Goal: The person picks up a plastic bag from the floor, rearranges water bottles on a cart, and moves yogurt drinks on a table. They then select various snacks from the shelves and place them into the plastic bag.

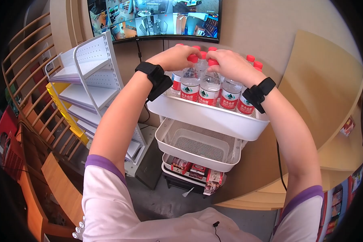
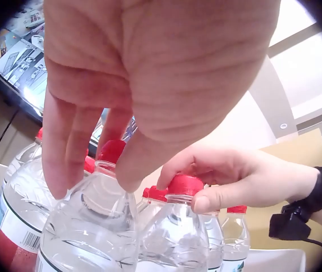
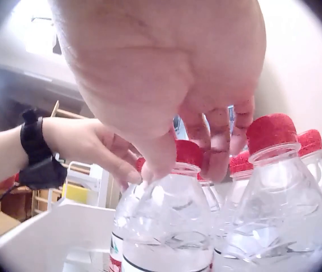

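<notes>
At the upper centre of the frame, in the white top tray (image 1: 201,112), our left hand (image 1: 174,59) and right hand (image 1: 232,67) pinch 2 water bottles (image 1: 190,88) by their red caps (image 1: 193,59); we're probably arranging them, so next calls for steadying, then releasing.

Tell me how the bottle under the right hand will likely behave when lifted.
The bottle under the right hand will probably feel heavy for its size, as it looks filled with clear liquid. Its transparent, plastic-looking wall may flex if squeezed. It might also bump the neighbouring bottles, since they stand close around it.
</notes>
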